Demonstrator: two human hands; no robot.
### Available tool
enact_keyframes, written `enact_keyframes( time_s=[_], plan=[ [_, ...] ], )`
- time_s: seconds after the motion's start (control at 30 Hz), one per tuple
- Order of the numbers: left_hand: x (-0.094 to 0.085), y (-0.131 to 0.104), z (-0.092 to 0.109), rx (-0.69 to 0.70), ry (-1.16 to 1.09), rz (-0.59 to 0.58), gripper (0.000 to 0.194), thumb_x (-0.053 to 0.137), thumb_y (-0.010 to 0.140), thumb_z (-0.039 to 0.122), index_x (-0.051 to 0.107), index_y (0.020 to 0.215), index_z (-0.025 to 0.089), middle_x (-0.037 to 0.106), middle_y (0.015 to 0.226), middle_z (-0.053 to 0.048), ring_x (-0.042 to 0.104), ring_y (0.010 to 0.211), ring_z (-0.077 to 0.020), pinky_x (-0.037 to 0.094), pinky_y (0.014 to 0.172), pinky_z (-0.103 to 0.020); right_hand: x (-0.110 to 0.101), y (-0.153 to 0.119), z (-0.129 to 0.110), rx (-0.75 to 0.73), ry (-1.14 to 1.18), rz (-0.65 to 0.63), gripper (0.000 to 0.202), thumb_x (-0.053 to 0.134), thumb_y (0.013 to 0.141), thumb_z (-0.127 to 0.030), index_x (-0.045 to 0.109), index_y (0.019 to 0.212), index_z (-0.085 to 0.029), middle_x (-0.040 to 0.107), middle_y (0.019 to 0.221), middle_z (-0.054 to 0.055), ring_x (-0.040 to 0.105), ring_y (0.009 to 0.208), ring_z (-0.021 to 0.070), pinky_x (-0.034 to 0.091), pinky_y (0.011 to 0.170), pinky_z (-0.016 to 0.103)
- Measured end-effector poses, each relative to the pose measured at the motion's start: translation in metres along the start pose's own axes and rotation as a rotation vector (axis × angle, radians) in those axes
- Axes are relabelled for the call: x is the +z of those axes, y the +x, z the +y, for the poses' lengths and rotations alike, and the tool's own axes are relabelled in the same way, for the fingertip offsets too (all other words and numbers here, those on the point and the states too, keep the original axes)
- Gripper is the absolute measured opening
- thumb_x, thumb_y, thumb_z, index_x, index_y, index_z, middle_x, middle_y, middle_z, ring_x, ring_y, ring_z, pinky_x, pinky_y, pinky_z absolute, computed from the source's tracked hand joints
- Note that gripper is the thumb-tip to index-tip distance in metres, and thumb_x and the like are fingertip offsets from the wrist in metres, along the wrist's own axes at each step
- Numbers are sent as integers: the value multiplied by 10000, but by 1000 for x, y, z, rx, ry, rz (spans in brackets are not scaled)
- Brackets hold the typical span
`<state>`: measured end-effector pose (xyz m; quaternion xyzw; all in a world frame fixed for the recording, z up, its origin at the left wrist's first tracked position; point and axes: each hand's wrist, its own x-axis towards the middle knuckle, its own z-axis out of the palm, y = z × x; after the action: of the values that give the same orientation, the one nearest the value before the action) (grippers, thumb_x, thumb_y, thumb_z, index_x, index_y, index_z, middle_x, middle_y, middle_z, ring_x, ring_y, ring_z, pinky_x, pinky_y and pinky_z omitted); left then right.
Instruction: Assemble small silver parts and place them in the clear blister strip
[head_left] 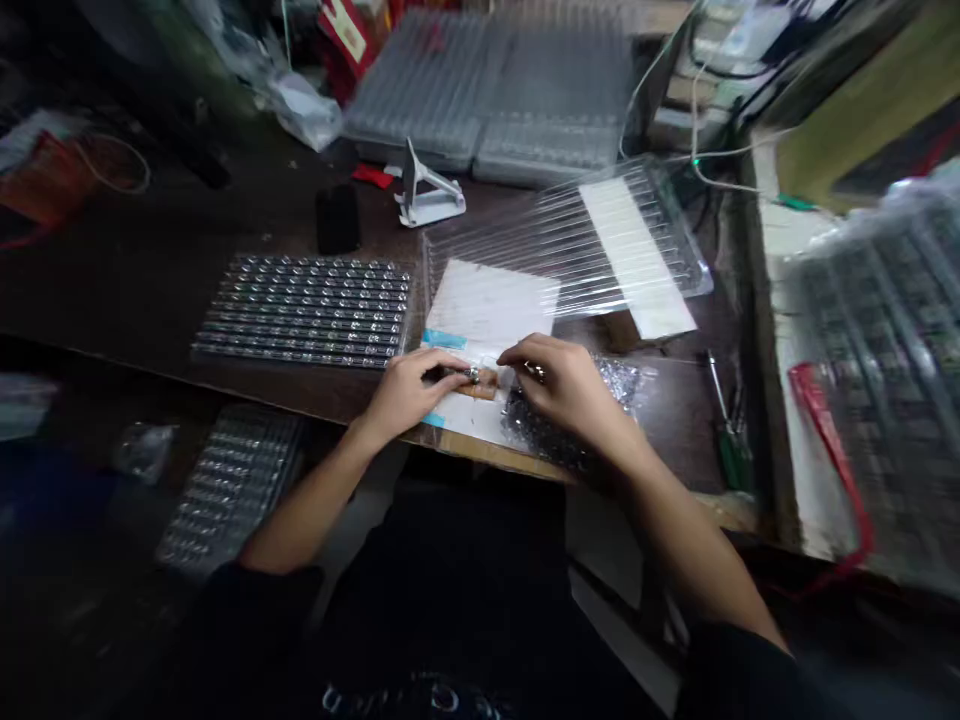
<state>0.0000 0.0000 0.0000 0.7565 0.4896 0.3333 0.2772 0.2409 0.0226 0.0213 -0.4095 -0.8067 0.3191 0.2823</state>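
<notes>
My left hand [412,392] is closed, thumb and forefinger pinching a small shiny metal part [472,374]. That part sits at a brown block [480,390] on a white sheet [491,300] fixed with blue tape [444,340]. Just right of the block, my right hand [562,385] has its thumb and fingertips drawn together; what they hold, if anything, is too small to make out. Below the right hand lies a heap of small dark, glittering pieces [555,425] on clear plastic. To the left, a tray [407,325] carries rows of shiny metal parts.
A clear ribbed tray [517,240] with a white strip [637,255] lies behind the sheet. Farther back are a white stand [431,200], a dark phone-like slab [337,218] and stacked clear trays [487,90]. A green-handled screwdriver [727,450] rests at the right.
</notes>
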Motion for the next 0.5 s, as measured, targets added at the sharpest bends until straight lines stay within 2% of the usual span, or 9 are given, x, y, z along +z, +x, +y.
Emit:
enact_keyframes(
  time_s=[0.2,0.4,0.5],
  plan=[
    [9,-3,-6,90,40,-10,92,729,889,252,758,965,208,791,966,-26,721,915,-184,561,845,-318,3,-1,-1,30,-26,-47,292,541,832,-14,740,974,-174,734,945,65,682,844,182,498,765,280],
    [9,-5,-9,210,61,15,104,702,910,226,752,993,189,791,968,-36,707,893,-177,559,831,-323,19,0,-4,-3,-49,-76,247,534,862,-39,722,945,-177,727,916,68,673,816,181,492,742,274],
    [12,-8,-10,213,58,16,106,693,915,216,745,1002,183,786,983,-42,707,925,-184,558,850,-331,26,0,-5,14,-131,-78,220,518,892,-71,705,934,-180,719,913,75,670,812,191,486,727,278]
  ],
)
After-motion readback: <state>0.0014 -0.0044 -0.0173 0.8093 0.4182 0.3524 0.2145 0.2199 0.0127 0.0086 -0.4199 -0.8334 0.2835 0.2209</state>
